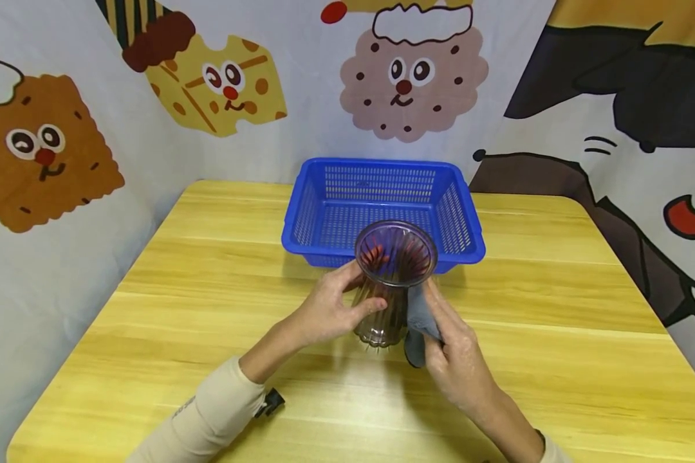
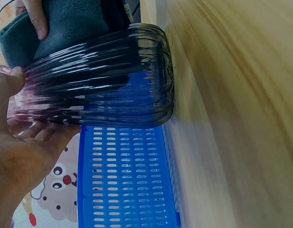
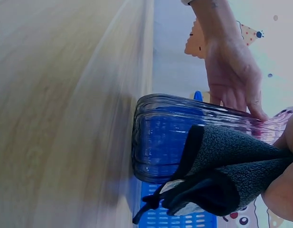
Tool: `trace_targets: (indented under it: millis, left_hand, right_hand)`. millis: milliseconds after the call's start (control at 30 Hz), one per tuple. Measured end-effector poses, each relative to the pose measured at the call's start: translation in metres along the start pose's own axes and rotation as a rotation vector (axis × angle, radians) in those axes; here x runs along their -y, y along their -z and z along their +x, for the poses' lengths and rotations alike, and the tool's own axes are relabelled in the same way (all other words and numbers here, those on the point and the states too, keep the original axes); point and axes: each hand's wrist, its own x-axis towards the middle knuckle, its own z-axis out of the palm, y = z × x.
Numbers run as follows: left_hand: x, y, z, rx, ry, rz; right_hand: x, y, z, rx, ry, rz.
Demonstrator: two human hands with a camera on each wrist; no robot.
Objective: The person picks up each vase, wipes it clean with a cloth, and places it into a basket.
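A ribbed, purple-tinted clear glass vase [image 1: 382,325] stands nearly upright in the middle, its flared mouth tipped toward the head camera. My left hand [image 1: 333,308] grips its upper body from the left, thumb across the front and fingers round the back. On the other side, my right hand [image 1: 457,360] holds a folded grey cloth [image 1: 421,315] against the glass. The right wrist view shows the cloth [image 3: 227,161] hanging along the vase [image 3: 158,137], with dark edging and a small loop at its end. In the left wrist view, the vase's base [image 2: 160,76] is close to the tabletop.
Just behind the vase sits a blue plastic basket [image 1: 469,254] with slotted walls, partly overlapped by the vase's mouth. The wooden table [image 1: 208,257] has rounded back corners. A white cloth backdrop [image 1: 307,83] with cartoon prints surrounds it. A black clip [image 1: 271,402] shows by the left sleeve.
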Motion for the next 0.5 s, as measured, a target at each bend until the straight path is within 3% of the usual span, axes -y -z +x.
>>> trace_targets:
  millis: [500]
  left_hand:
    - [0.0008,0.0008,0.0021,0.014,-0.015,-0.022]
  right_hand:
    - [-0.0005,0.004,-0.0014,0.031,-0.021,-0.017]
